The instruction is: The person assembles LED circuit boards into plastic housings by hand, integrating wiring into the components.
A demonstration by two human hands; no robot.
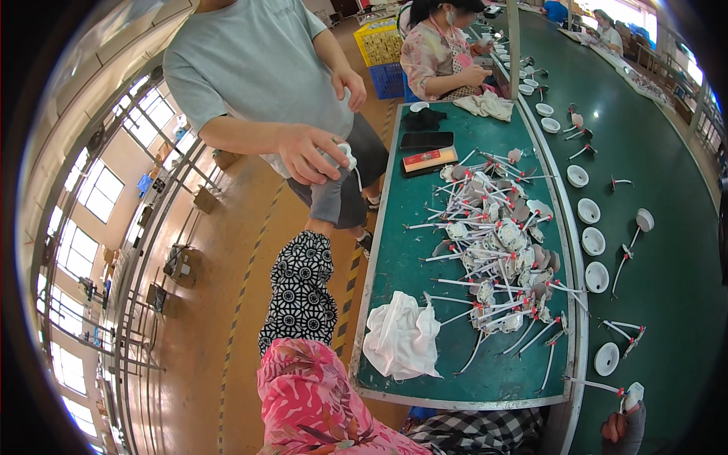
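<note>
One small white part with a thin wire stem, likely light and bendable, best pinched at its head, sits gripped in the right hand at the table edge.

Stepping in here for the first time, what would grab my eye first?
Most likely the big tangled heap of white wired parts on the green worktable, with a crumpled white cloth beside it. Next, the row of small round white cups along the green conveyor belt. A person in a grey T-shirt stands close by on the left.
</note>
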